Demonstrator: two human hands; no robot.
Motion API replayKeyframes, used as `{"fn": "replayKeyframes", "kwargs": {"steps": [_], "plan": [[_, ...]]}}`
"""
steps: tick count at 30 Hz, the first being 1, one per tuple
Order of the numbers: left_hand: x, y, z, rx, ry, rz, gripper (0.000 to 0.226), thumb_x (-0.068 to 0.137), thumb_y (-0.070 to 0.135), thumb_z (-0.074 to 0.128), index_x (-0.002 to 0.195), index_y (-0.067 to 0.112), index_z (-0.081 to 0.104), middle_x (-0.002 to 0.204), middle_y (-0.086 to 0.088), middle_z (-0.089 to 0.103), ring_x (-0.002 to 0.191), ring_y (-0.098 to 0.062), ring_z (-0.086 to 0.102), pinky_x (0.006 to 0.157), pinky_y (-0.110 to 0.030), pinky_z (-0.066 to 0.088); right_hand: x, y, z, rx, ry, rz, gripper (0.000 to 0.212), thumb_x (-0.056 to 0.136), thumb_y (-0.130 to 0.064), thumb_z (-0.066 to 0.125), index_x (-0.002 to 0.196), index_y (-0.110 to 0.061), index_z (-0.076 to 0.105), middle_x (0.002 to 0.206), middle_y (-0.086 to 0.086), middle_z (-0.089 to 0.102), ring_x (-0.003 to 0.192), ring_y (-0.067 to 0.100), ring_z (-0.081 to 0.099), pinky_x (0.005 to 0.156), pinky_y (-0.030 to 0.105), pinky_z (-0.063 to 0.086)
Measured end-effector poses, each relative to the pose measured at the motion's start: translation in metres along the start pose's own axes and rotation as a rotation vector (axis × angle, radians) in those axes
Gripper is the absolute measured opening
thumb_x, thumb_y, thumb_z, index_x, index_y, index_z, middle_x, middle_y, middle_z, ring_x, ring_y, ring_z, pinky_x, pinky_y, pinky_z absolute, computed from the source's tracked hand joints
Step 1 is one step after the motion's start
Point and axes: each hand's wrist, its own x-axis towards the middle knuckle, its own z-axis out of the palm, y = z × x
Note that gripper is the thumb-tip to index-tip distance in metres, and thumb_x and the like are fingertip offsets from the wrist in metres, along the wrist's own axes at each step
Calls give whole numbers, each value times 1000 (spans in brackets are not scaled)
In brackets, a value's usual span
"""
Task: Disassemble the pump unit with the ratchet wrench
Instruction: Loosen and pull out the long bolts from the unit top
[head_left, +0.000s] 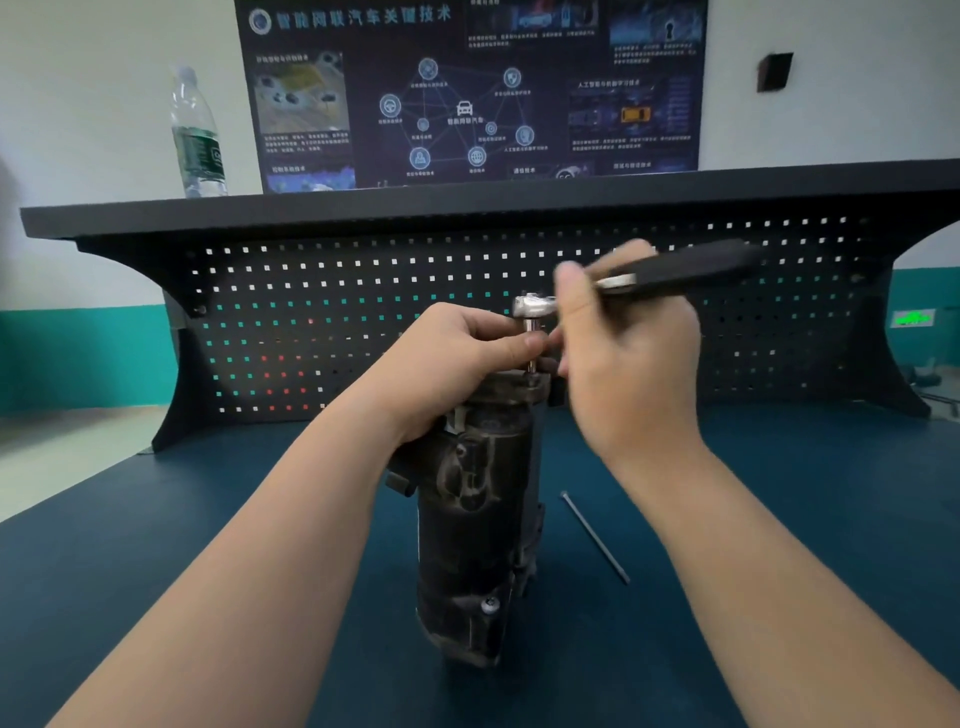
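Pump unit (475, 525) stands upright mid-worktop (156, 597), bolt end up for tool access. Left hand (467, 353) wraps its top, fingertips pinching the socket to keep it seated. Right hand (628, 353) is closed on the ratchet wrench (639, 278), handle out right for swing. Loose long bolt (595, 538) lies just right of the unit.

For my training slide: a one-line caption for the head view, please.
Left hand steadies the socket on the upright pump unit while the right hand holds the ratchet wrench.
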Motion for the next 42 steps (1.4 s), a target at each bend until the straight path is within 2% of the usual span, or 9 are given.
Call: {"fn": "replayKeyframes", "kwargs": {"steps": [3,8,11,19,25,27,29,35,42], "plan": [[-2,0,0,-12,-6,15,21,65,39,72,76,22,78,72,2,72,67,-8,64,66,-21,53,1,0,0,-203,-89,-145,24,92,-23,54,70,-15,51,58,-7,56,53,8,54,54,18,41],[-2,-1,-1,-19,-26,-37,16,86,24,69,92,11,76,96,-13,74,82,-14,66,75,-23,54,17,6,-8,751,98,861,26,93,-12,48,68,-6,54,48,2,48,36,10,39,37,17,27],[-2,1,-1,6,-8,-32,9,83,26,72,83,19,78,86,-3,75,78,-9,68,74,-20,53,17,13,-9,958,122,1054,23,92,-13,44,71,-4,52,52,2,44,38,8,35,35,17,26],[1,-1,2,50,24,-19,16,82,24,72,79,9,75,71,-2,70,66,-10,64,64,-23,53,-3,3,0,-200,-75,-156,20,92,-20,53,74,-11,55,58,-3,56,55,13,54,56,27,45],[-2,-2,-1,-41,-38,-16,11,86,25,68,90,20,77,93,-4,76,85,-11,69,81,-25,54,19,8,-10,797,130,960,26,92,-11,46,67,-5,54,48,3,46,35,9,37,36,16,25],[-2,0,1,-37,-32,-9,8,84,24,70,84,23,78,87,1,76,80,-6,69,73,-17,54,21,14,-14,889,109,1081,23,91,-13,43,71,-5,52,50,2,43,36,7,34,34,16,23],[-1,1,4,-7,-9,-3,9,85,23,70,82,21,78,84,-1,76,76,-6,68,70,-18,54,18,15,-11,826,149,960,25,92,-12,45,68,-6,52,47,0,45,34,8,34,34,16,24],[0,1,5,98,32,19,17,86,31,67,72,27,76,71,2,71,68,-12,63,66,-30,50,0,6,-3,-268,-116,-225,24,92,-24,53,74,-8,54,58,-1,58,53,14,52,53,25,41],[-1,1,-6,-9,-84,-35,12,84,32,69,91,29,78,93,2,76,88,-9,70,79,-23,53,16,12,-7,879,126,984,27,95,-13,46,71,-4,54,46,1,48,36,8,40,35,16,28]]}}
